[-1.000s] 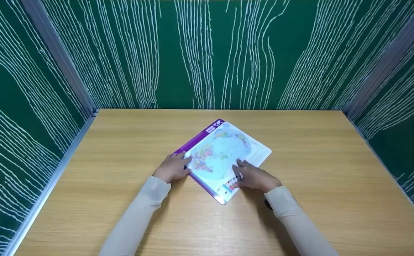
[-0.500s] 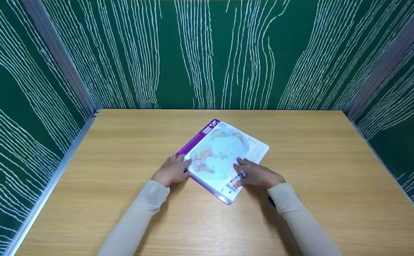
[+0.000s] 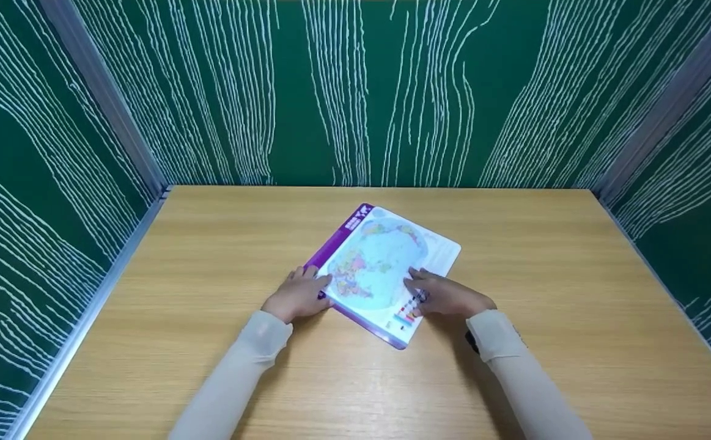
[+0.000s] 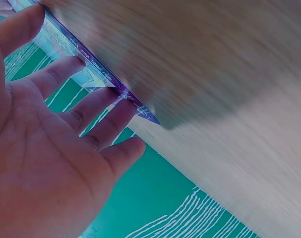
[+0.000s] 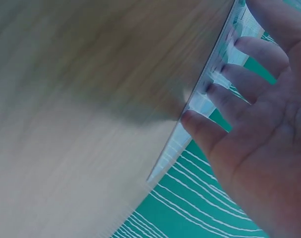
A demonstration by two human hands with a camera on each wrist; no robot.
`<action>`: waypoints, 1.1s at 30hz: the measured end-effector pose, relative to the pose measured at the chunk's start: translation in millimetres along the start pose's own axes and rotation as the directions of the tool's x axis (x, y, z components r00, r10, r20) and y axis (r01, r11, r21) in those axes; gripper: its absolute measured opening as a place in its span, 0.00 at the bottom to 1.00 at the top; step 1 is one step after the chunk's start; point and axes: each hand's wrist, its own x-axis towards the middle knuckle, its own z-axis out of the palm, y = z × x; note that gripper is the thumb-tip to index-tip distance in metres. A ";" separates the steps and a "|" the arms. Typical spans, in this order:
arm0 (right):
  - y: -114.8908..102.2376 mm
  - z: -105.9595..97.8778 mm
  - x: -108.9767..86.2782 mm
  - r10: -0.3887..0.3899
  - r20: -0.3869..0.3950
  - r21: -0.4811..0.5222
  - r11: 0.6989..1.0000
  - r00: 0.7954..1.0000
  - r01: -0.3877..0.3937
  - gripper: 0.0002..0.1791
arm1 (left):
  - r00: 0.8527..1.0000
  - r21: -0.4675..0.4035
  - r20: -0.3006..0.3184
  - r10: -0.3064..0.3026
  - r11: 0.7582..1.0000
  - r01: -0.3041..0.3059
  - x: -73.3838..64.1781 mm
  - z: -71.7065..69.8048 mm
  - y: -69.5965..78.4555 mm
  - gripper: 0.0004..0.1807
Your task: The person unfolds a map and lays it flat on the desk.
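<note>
On the wooden table lies a flat, round-cornered world map sheet, turned at an angle, with a purple band along its upper left edge. My left hand touches its left corner, fingers extended against the edge. At the lower right edge, the fingers of my right hand rest on the sheet and cover part of its printed legend. From the left wrist, the purple edge shows beside the loosely spread fingers. In the right wrist view, relaxed fingers touch the edge of the sheet.
The wooden tabletop stretches around the sheet on all sides. Green panels with white wavy lines stand behind and at both sides, joined by grey corner posts.
The map sheet has turned slightly counterclockwise: its near corner has moved right and its far corner left. My right hand has shifted a little to the right; the left has barely moved.
</note>
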 end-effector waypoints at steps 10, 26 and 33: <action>5.5 0.8 -0.9 -0.001 -0.005 0.018 1.000 1.000 0.002 0.40 | 1.000 -0.012 -0.008 0.028 1.000 -0.028 2.1 3.1 0.6 0.35; -12.9 8.8 -17.1 0.016 -0.045 -0.057 0.998 0.999 -0.018 0.39 | 0.999 -0.305 -0.025 -0.021 0.952 0.012 10.4 -11.0 -35.1 0.35; -22.5 18.5 -25.2 -0.031 -0.037 -0.128 0.991 0.999 0.026 0.41 | 0.999 -0.322 -0.041 -0.028 0.947 0.013 17.5 -17.0 -44.0 0.36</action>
